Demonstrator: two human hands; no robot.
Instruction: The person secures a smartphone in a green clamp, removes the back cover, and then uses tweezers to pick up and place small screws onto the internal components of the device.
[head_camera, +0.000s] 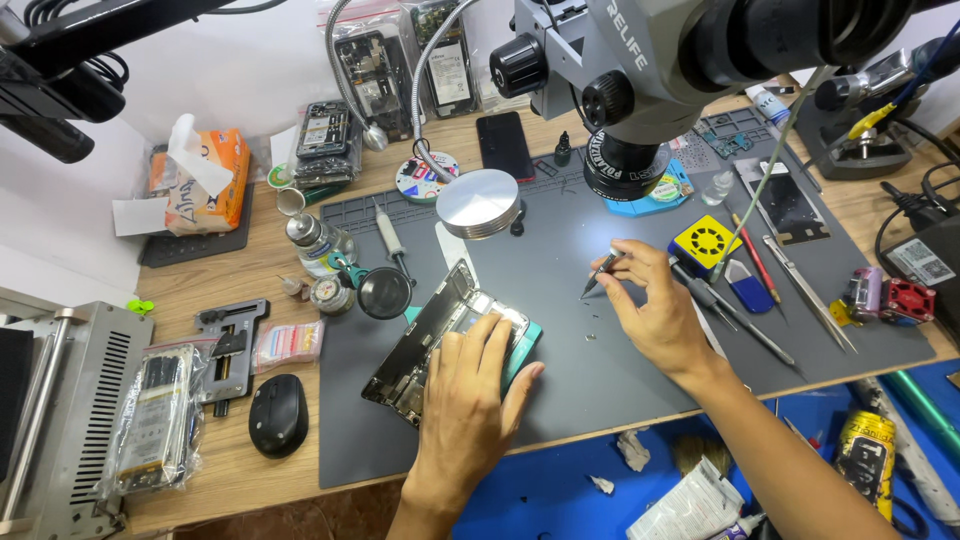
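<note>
Left hand (465, 395) fingers spread on opened phone (440, 335); right hand (655, 310) fingers pinching tweezers (600, 271) beneath microscope (640, 90).

Work mat (600, 370): matt grey, rubbery, smooth. Counter (230, 275): pale wood grain, dull finish. Opened phone (430, 335): shiny bare metal frame. Round disc (478, 203): brushed metal, bright. Mouse (278, 413): black plastic, slight gloss. Tissue box (205, 180): orange printed card, white paper sticking out.

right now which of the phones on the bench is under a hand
The opened phone on the grey mat, pinned by the left hand; the dark phone and bagged ones lie untouched at the back.
</note>
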